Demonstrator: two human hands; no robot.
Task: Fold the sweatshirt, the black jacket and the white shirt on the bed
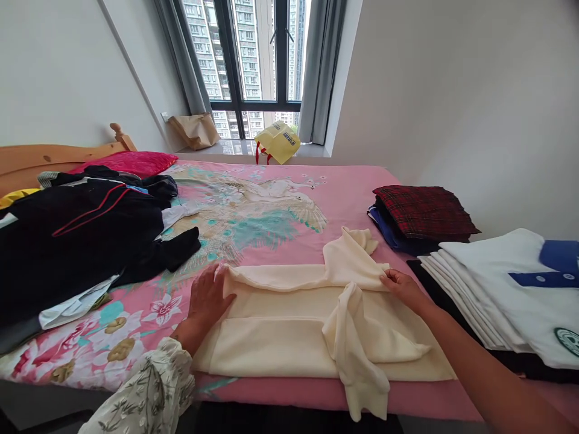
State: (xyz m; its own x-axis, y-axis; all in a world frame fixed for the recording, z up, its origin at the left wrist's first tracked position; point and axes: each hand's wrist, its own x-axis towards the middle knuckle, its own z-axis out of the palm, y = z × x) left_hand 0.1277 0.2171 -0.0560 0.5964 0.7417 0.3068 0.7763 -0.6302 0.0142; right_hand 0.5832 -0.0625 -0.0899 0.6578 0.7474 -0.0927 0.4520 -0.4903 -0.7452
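The cream sweater [280,343] was found laid flat on the near side of the bed [344,211], its body folded; one sleeve [357,355] lay across the body with its end near the bed's near edge; the other sleeve [348,259] stood bunched on the far side. The left hand [208,298] rested on the sweater's left edge; the left fingers [212,280] lay flat and slightly spread, with no pinch seen. The right hand [400,288] lay on the upper fold; the right fingers [391,278] sat close together over the fold, and whether they pinched it could not be determined. A stack of folded white shirts [474,289] lay right of the right hand; a folded red plaid cloth [423,211] topped a pile beyond it; a heap of dark clothes [81,235] lay left of the left hand; a floral sleeve [149,386] covered the left forearm.
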